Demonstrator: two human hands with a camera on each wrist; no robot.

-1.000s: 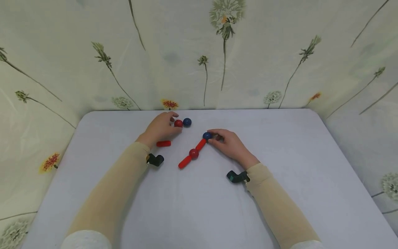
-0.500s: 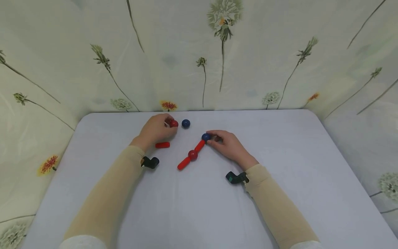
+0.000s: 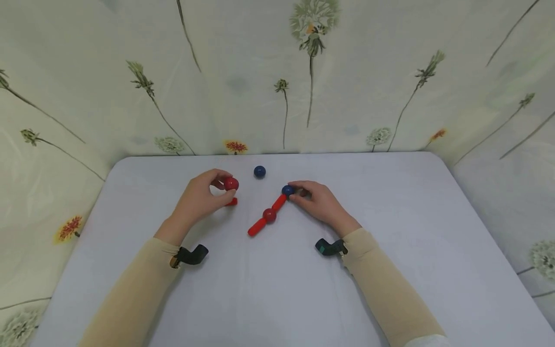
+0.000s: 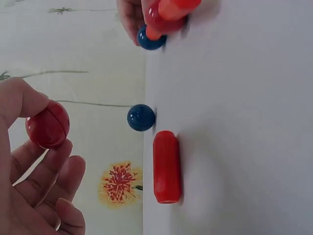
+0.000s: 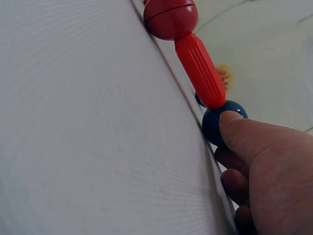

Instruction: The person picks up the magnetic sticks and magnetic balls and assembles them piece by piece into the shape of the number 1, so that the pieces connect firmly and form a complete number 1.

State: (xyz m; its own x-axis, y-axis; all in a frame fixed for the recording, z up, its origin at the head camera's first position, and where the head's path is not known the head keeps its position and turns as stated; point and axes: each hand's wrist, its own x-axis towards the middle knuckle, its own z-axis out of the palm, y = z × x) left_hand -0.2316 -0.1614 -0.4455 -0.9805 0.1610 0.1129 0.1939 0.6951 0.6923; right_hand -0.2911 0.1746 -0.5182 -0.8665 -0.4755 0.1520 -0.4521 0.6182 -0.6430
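My left hand (image 3: 199, 197) pinches a red ball (image 3: 231, 183) between thumb and fingers, lifted off the table; the left wrist view shows the same red ball (image 4: 48, 125) with a seam. Under that hand lies a loose red rod (image 4: 167, 167), partly hidden in the head view. With thumb and fingers my right hand (image 3: 321, 201) grips a blue ball (image 3: 287, 191) at the far end of a joined chain. From that ball run a red rod (image 5: 200, 71), a second red ball (image 3: 269, 215) and another red rod (image 3: 257, 227), in a slanting line on the table.
A loose blue ball (image 3: 259, 172) sits near the back edge of the white table (image 3: 277, 289). Behind the table hangs a flower-patterned cloth (image 3: 243, 106). Each wrist wears a small dark camera, one on the left (image 3: 193, 255) and one on the right (image 3: 329, 247).
My left hand has taken the red ball from beside the loose blue ball, drawing it left and toward me and raising it. The right hand and the chain have stayed put.
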